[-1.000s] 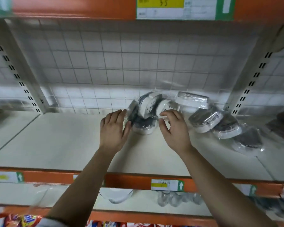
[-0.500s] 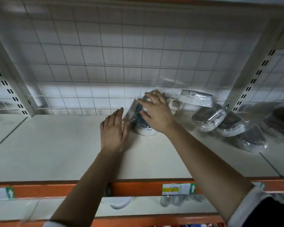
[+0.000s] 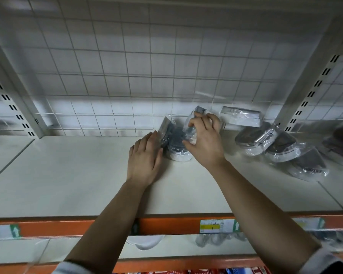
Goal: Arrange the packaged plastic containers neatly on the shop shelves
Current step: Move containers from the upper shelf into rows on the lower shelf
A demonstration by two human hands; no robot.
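1 head-worn wide-angle view, facing forward, slightly downward, near the shelf [image 3: 67, 175]

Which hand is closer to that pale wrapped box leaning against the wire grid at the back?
Right. The right hand grips a wrapped container just left of the pale box; the left hand lies farther left, beside a leaning pack.

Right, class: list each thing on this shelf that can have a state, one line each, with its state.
Held container: bagged, tilted.
Right hand: gripping it.
Left hand: open, flat on the shelf.
Round container: bagged, lying flat.
Row of containers: bagged, leaning, overlapping.
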